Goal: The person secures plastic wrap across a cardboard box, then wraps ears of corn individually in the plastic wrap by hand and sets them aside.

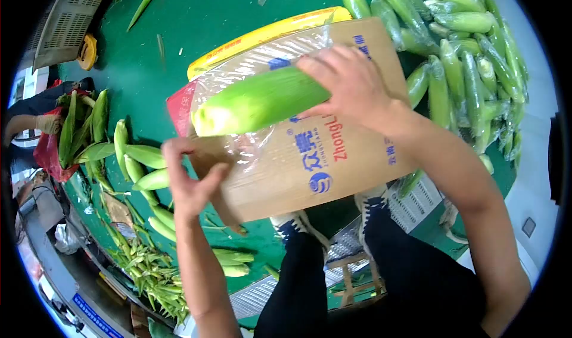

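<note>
A large ear of corn (262, 100) in its green husk lies nearly level above a cardboard box (256, 189) with blue and red print. My right hand (351, 82) grips the corn at its right end. Clear plastic film (244, 150) stretches over the box beneath the corn. At the box's left edge is my left hand (193, 177), its thumb and fingers apart and nothing between them. Loose ears of corn (146, 156) in husks rest just left of that hand. Against the box's far side lies a long yellow strip (268, 37), partly hidden.
Many film-wrapped ears of corn (471, 70) are heaped at the right. At the left, another person's gloved hand (49, 123) is by a red bag (44, 153) with corn. Husk trimmings (152, 272) pile up at lower left on the green floor (196, 16). My shoes (298, 228) stand below the box.
</note>
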Motion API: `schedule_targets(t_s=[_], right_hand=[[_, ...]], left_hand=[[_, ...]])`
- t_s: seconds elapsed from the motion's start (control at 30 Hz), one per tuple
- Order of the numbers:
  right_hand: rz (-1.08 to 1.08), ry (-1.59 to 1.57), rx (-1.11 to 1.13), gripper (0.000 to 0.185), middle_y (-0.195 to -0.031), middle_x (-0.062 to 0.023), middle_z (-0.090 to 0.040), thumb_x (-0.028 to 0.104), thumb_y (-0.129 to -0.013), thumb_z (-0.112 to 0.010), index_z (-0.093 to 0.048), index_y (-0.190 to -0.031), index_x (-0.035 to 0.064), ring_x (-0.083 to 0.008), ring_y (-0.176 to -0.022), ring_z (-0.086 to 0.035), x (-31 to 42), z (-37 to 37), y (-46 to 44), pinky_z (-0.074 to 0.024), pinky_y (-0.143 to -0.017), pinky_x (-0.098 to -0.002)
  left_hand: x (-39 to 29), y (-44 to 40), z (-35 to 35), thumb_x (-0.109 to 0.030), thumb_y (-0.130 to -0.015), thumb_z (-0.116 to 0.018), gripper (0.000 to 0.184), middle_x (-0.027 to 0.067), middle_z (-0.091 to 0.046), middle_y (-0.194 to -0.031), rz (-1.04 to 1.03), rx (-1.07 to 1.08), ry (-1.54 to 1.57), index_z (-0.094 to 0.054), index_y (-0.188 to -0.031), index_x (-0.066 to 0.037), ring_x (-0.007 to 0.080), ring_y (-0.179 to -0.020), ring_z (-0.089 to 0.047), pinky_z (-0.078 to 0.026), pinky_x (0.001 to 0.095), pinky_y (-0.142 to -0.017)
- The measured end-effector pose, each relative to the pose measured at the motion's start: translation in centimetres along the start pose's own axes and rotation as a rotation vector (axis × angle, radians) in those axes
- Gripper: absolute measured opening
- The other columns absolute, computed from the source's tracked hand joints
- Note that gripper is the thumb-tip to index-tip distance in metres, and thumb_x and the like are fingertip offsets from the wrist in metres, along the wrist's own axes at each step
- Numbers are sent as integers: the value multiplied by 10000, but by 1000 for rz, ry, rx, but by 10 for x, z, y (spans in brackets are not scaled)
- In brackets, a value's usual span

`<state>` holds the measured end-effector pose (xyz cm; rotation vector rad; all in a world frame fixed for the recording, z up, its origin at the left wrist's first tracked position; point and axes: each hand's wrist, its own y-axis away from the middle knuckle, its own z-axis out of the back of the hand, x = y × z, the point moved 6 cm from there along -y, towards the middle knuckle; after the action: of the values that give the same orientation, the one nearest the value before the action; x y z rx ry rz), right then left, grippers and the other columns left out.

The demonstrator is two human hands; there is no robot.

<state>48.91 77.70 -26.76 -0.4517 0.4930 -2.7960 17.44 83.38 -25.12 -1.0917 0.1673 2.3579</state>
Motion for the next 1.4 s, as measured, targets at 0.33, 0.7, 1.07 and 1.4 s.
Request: schedule_targets(t_s=[0.33,0.7,1.07,1.4], right_hand=[[-177,50,139,781,-1096,-122,-653,566,-728,-838,-611,-1298,83,-319,-1061,-626,-4,29,-5,-527,-919,-434],[25,-310,702,818,-1090,-123,-664,743,-764,-708,-649,-1210,60,-323,-1036,-650,57,34,56,-548,-879,-448],[46,29,246,686,-1168,-172,-662,527,-820,-781,-587,-1241,22,-367,-1136,-645,6,2,-66,-535,-957,-470],[186,-403,663,646,-1533,-112,-494,531,-984,-596,-502,-1485,134,-336,-1418,-459,13,0,-71,-385,-1150,-521]], left_hand=[[0,19,-34,-41,-1023,-541,109,86,-718,-934,497,-487,-34,-646,-994,-48,214,-877,-681,-512,373,-776],[-110,100,-88,-297,-959,-646,353,184,-662,-1286,-63,-80,-311,-598,-1211,-54,394,-1195,-616,-399,558,-1086],[-93,-121,-54,-450,-856,-770,671,57,-632,-1411,-191,-22,-626,-582,-1438,-173,280,-1313,-584,-345,567,-1169],[-119,-69,-79,-230,-647,-823,664,184,-732,-1068,-20,609,-494,-624,-1256,-55,378,-932,-715,-574,474,-827]])
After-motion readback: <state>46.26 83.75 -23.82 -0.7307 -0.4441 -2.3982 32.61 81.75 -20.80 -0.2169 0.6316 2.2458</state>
